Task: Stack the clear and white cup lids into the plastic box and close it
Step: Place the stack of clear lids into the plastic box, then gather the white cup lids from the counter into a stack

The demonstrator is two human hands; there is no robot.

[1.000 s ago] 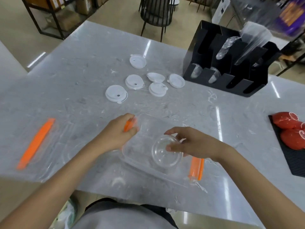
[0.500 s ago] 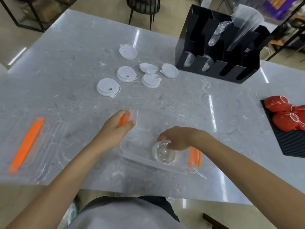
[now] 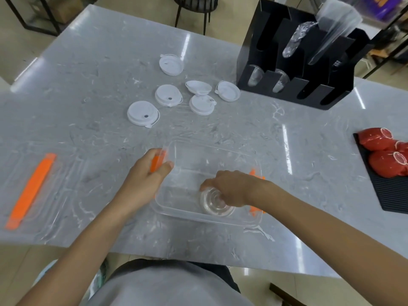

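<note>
The plastic box [image 3: 205, 168] is steadied at its left orange clip by the left hand [image 3: 145, 180], fingers curled around the rim, while a clear lid [image 3: 215, 203] is pressed into the box's near right corner by the closed fingertips of the right hand [image 3: 231, 187]. Six white lids [image 3: 169, 94] are scattered beyond it on the grey table [image 3: 88, 74], unobstructed. The box cover [image 3: 33, 186] lies far left, with a black organiser [image 3: 298, 85] behind and red cups [image 3: 384, 160] at right.

Right hand [image 3: 229, 188] pressing clear lid [image 3: 215, 203] into plastic box [image 3: 198, 160], left hand [image 3: 145, 180] gripping its orange latch [image 3: 157, 162]
</note>
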